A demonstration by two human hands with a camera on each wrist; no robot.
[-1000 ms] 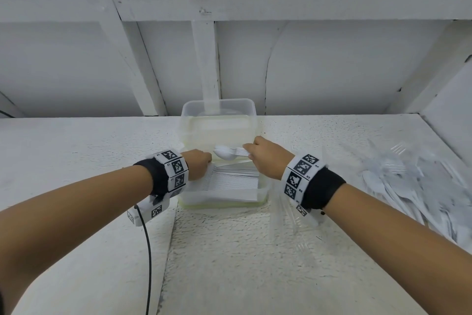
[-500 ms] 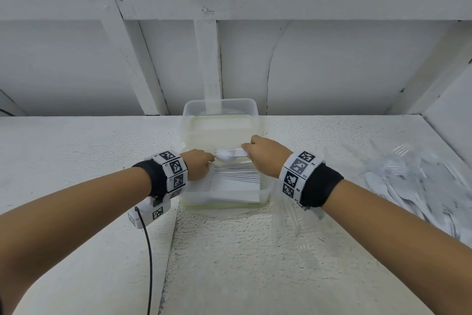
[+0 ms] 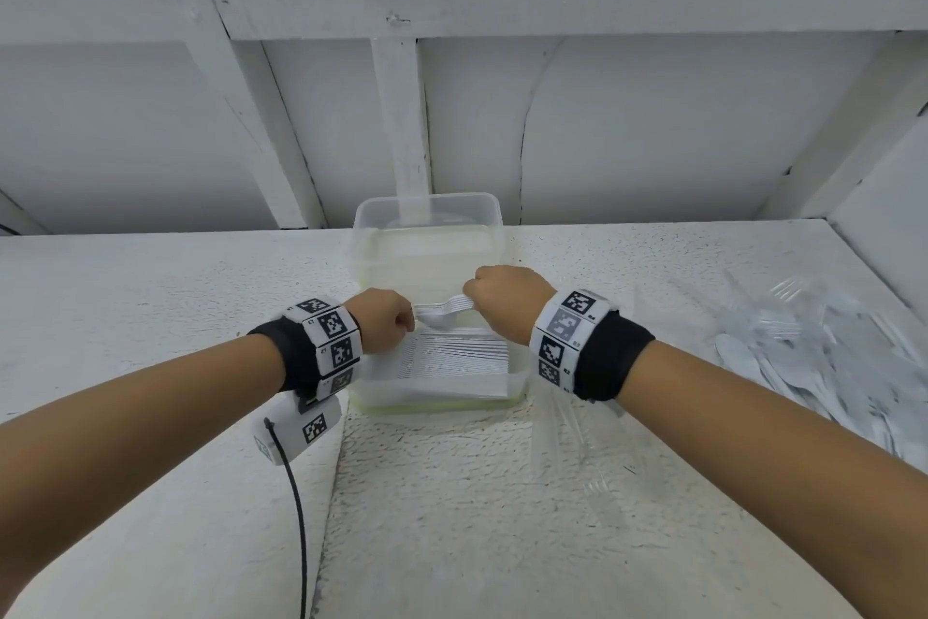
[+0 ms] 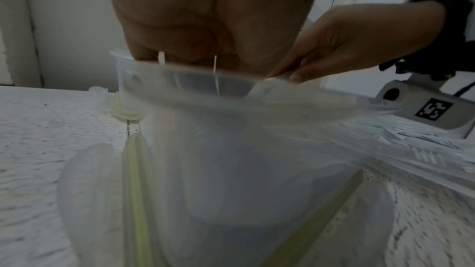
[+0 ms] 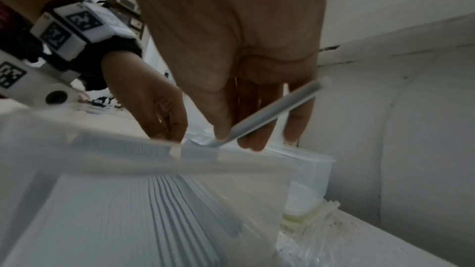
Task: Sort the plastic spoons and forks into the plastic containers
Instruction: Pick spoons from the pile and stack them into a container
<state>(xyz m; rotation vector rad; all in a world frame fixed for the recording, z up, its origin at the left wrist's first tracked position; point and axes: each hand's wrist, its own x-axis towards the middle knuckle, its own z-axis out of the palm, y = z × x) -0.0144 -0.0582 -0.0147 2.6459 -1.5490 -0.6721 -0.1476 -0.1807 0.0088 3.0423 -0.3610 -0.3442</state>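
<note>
Spoons (image 3: pixel 444 312) up over the near container (image 3: pixel 519 375), and I've got them by the handle end: my right hand (image 3: pixel 507 299) has thumb and fingers pinched round the white handles, clear enough in the right wrist view. My left hand (image 3: pixel 384 319) sits at the other end, fingers curled in against the bowls. Whether it's really pinching or only steadying, I can't tell; the left wrist view is too blurred.

What's new? A second ago there was a sliver of daylight between my left knuckles and the bowls. That's gone now, and the left hand is touching the bowl end. The right hand has drifted a touch towards the far container (image 3: pixel 427 216), and the spoons are tipped, bowls lower than handles. Otherwise nothing has budged: both containers are where they were.

So I read this as squaring the bunch up between two hands before it goes down. Below it the near container already holds a tidy row of white handles (image 3: pixel 462 357), lying side by side, and I'd say this lot is meant to join them. The far container looks empty from here, though its walls are cloudy.

Plenty left to do: the loose pile (image 3: pixel 813 357) of cutlery is out on the table (image 3: pixel 452 518), well off to my right, with clear forks mixed in.
</note>
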